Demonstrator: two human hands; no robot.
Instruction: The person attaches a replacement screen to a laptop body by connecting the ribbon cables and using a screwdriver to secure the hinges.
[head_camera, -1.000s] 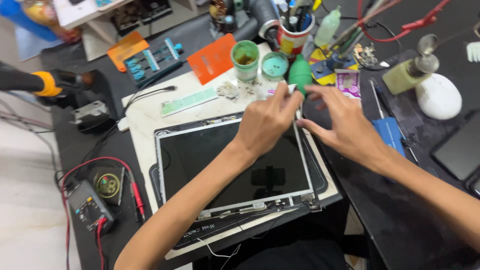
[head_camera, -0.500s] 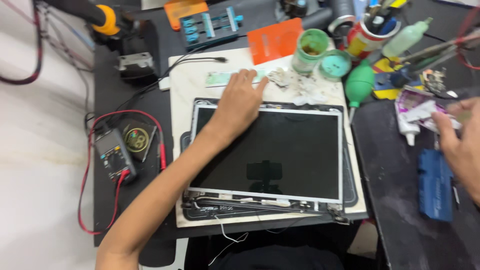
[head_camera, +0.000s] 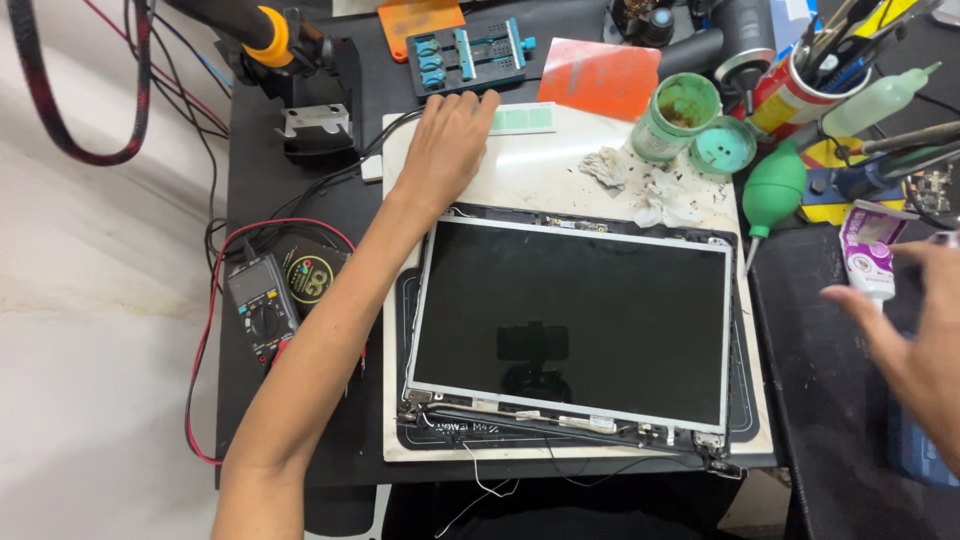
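Your left hand (head_camera: 445, 140) rests flat, fingers together, on the white work mat (head_camera: 560, 170) above the bare black laptop screen panel (head_camera: 572, 322); your right hand (head_camera: 915, 345) hovers empty, fingers apart, beside the white-and-purple tube (head_camera: 866, 258).

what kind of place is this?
Likely an electronics repair bench. A bare laptop screen panel lies on the mat, a multimeter with red leads sits to its left, and a green air blower and tool cup stand behind.

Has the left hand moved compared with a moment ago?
Yes. The left hand has slid off the laptop screen toward the far edge of the white mat.
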